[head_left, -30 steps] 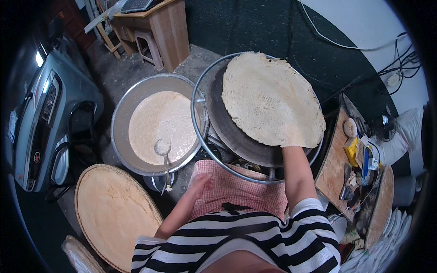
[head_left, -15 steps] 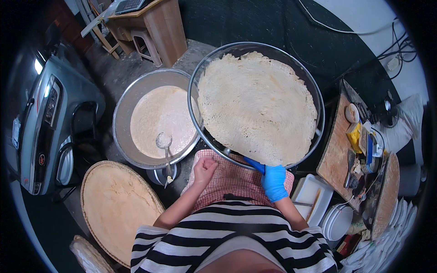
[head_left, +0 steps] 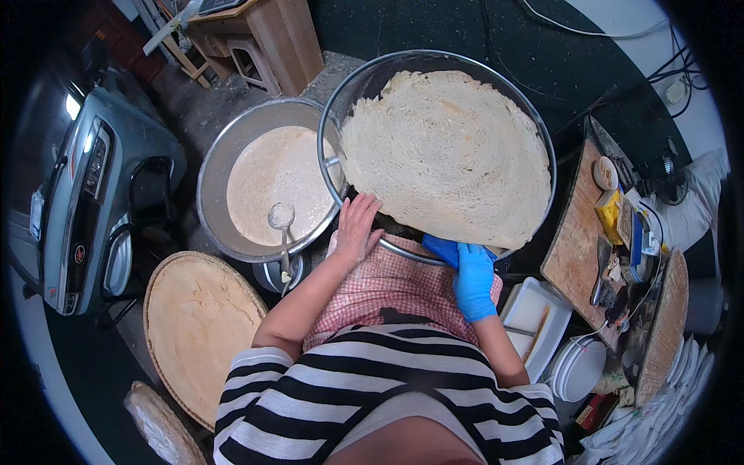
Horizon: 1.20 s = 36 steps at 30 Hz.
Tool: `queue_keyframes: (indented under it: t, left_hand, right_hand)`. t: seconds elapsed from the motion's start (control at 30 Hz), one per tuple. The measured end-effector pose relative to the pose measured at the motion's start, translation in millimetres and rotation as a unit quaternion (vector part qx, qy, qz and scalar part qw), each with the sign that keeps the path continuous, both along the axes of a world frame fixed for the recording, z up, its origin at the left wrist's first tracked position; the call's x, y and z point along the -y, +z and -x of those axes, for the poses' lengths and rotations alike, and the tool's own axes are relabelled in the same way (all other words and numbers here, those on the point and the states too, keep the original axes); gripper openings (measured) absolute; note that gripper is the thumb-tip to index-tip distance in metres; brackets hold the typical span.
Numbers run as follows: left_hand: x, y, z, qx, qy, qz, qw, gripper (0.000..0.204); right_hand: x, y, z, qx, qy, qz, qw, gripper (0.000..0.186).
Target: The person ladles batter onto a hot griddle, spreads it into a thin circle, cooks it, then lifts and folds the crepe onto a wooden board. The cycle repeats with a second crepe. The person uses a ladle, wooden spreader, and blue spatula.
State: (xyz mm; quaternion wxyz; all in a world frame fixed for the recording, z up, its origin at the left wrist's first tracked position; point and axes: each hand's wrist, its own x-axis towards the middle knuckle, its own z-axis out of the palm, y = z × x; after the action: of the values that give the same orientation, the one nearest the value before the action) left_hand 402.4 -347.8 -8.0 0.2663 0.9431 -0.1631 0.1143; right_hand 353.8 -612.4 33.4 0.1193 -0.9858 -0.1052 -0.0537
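A large round griddle with a metal rim [head_left: 555,178] holds a wide, thin, pale flatbread [head_left: 449,155], rough-edged, with bare dark griddle along its near left side. My left hand [head_left: 359,226], bare, reaches over the near left of the rim, fingers stretched out at the flatbread's edge; whether they touch it I cannot tell. In a blue glove, my right hand [head_left: 474,287] is closed on a blue scraper [head_left: 440,249] at the near rim. The scraper's far edge meets the flatbread's near edge.
Left of the griddle stands a big metal basin of batter [head_left: 260,190], with a ladle [head_left: 282,221] at its near side. A round stack of finished flatbreads [head_left: 198,325] lies at lower left. At right are a wooden board [head_left: 570,263] with tools and a white tray [head_left: 564,310].
My left hand has gone from a loose curl before my apron to the rim, its fingers now extended. My right hand with the scraper has shifted slightly; the whole view has tilted a little.
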Motion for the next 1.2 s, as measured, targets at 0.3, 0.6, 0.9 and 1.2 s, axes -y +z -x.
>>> queue_keyframes:
  t: [0.3,0.6,0.9,1.2]
  left_hand:
    - [18.8,8.0,-1.1,0.034,-0.009,0.042,0.999,0.071]
    - [12.4,16.9,-30.6,0.048,0.02,0.043,0.998,0.079]
    - [14.9,26.9,-69.9,0.046,0.008,0.014,0.999,0.081]
    - [22.6,40.3,-150.8,0.027,-0.03,-0.057,0.998,0.083]
  right_hand:
    - [-7.4,-21.9,-34.0,0.036,-0.006,0.007,0.999,0.057]
    - [-3.7,-24.1,-59.3,0.019,-0.025,0.037,0.999,0.055]
    - [-0.1,-15.2,-76.9,0.014,-0.013,0.04,0.999,0.048]
    - [-2.3,-2.2,-109.8,-0.006,-0.018,0.004,1.0,0.045]
